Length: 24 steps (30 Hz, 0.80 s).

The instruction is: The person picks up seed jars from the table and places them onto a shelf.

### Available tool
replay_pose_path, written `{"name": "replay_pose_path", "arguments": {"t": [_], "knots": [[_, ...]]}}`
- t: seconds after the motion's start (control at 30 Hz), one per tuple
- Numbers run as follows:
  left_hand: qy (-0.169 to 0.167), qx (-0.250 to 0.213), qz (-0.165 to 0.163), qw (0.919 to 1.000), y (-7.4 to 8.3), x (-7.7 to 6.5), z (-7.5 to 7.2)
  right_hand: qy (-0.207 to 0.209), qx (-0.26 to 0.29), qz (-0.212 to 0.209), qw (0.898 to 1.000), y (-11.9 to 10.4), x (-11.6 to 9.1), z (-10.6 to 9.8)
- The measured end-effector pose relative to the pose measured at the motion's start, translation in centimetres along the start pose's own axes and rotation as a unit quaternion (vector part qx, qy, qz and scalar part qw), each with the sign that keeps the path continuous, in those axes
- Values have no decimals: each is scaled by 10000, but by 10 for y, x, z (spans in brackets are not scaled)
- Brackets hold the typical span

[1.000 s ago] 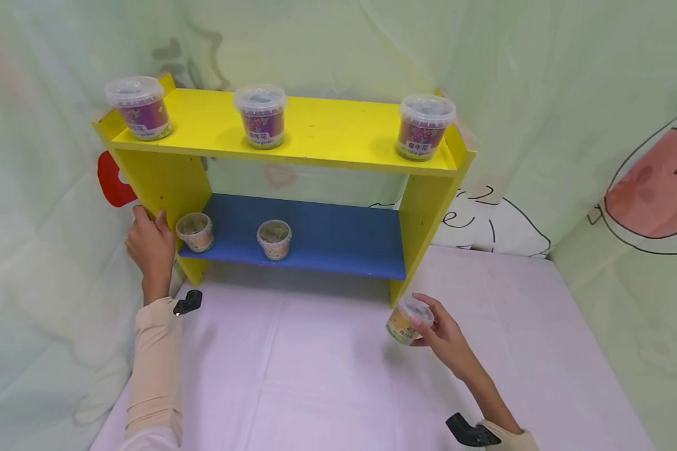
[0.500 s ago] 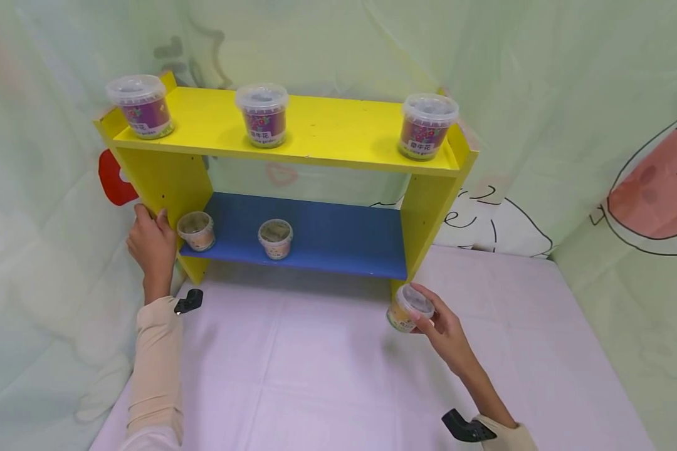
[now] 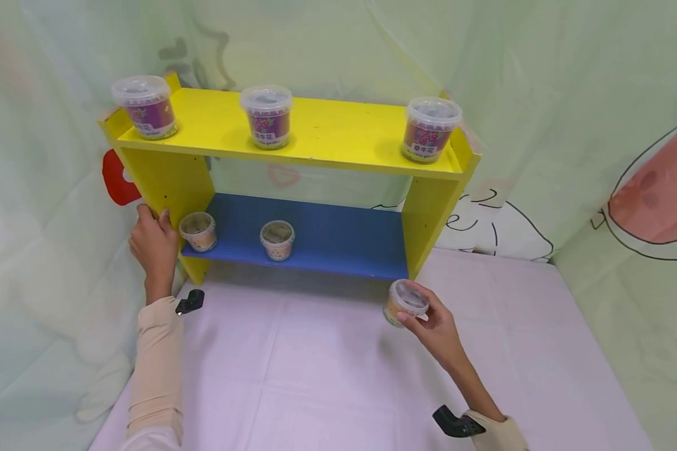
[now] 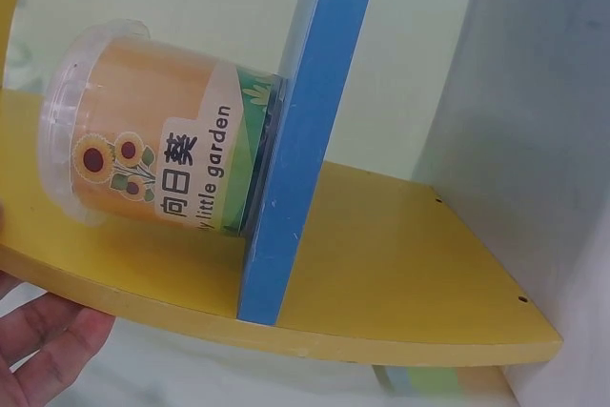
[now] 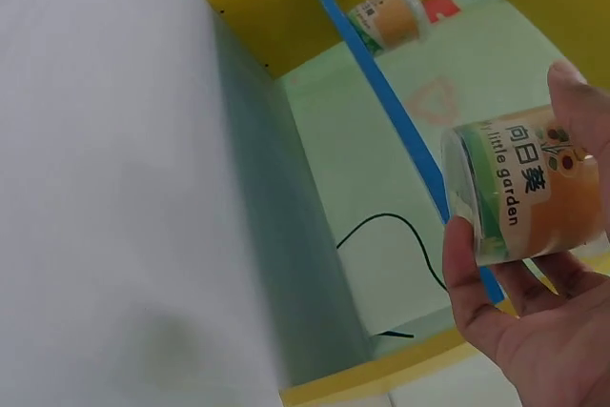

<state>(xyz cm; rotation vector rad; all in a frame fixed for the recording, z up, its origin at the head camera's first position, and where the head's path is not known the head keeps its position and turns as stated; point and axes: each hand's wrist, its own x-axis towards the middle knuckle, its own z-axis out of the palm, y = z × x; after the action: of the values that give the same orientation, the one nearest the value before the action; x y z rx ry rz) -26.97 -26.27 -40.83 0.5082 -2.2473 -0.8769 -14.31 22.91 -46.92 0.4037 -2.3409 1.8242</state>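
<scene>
My right hand (image 3: pixel 439 332) holds a lidded clear plastic tub (image 3: pixel 400 302) in front of the shelf's lower right corner. In the right wrist view, the tub's orange label (image 5: pixel 534 183) shows sunflowers and "My little garden". My left hand (image 3: pixel 153 245) grips the edge of the yellow left side panel (image 3: pixel 166 188); its fingertips (image 4: pixel 88 329) show at that edge in the left wrist view. On the blue lower board (image 3: pixel 338 232) stand two similar sunflower tubs, one at the left end (image 3: pixel 199 233) and one left of the middle (image 3: pixel 278 241).
Three purple-labelled tubs stand on the yellow top board (image 3: pixel 333 131): left (image 3: pixel 149 113), near the middle (image 3: pixel 267 122) and right (image 3: pixel 429 134). The shelf rests on a white cloth (image 3: pixel 316 363). Pale printed curtains (image 3: pixel 541 113) hang behind and at the sides.
My right hand has raised the tub and moved it slightly left, toward the front of the blue board. My left hand stays on the side panel.
</scene>
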Motion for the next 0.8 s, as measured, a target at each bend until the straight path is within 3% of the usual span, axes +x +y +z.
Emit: {"name": "replay_pose_path", "arguments": {"t": [0.4,0.8], "knots": [[25,2,66,10000,0,0,-2,236,-401,-389,9982,-5,14,11],[29,22,148,9999,-3,0,0,660,-458,84,9967,-14,26,13]]}}
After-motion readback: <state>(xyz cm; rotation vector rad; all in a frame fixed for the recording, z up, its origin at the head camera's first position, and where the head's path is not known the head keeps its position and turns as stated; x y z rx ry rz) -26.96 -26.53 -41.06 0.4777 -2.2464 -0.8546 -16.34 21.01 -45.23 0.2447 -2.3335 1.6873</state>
